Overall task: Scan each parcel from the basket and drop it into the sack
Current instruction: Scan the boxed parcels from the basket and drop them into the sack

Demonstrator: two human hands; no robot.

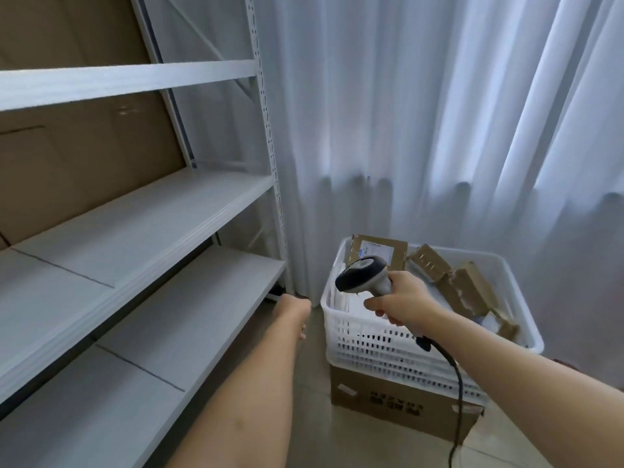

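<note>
On the tiled floor (pixel 314 393) stands a cardboard box (pixel 398 405), carrying the white basket (pixel 381 346); beside it, a shelf rack (pixel 141 238).

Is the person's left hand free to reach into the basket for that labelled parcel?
Probably yes. The left hand holds nothing and hangs beside the white basket. The labelled parcel leans uncovered at the back; only the scanner, gripped by the right hand, is nearby.

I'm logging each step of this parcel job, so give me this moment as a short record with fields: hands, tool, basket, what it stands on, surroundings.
right hand: right hand grips the scanner over the basket
left hand: left hand reaches down beside the shelving, holds nothing visible; fingers mostly hidden
basket: white basket holding several cardboard parcels
support: basket stands on a cardboard box
surroundings: white shelving left, curtain behind
sack: not in view
</note>
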